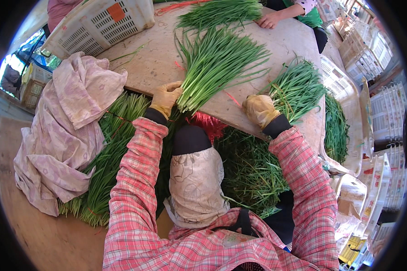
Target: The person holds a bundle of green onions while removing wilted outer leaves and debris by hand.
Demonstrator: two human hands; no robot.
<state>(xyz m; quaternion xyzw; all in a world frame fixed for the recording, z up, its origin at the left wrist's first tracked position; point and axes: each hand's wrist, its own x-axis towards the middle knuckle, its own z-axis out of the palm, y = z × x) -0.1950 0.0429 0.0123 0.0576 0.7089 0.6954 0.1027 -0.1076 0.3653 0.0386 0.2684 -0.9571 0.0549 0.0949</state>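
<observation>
A fanned bunch of garlic chives (215, 67) lies on the wooden table (163, 58), its pale cut ends toward me. My left hand (166, 97), in a tan glove, has its fingers curled against the left side of those ends and grips stalks there. Over the table's near edge, my right hand (260, 110) is closed in a similar glove. Its fingertips are turned away, so whatever it may hold is hidden. Just beyond it rests a looser heap of chives (299, 88). A red tie (233, 98) lies between the bunch and my right hand.
Across the table, another person's hand (269, 20) touches more chives (219, 13). A white plastic crate (99, 27) stands at the far left. A patterned cloth (68, 131) partly covers chives (117, 144) beside me. Loose greens (251, 171) lie below the table edge; crates (386, 113) line the right.
</observation>
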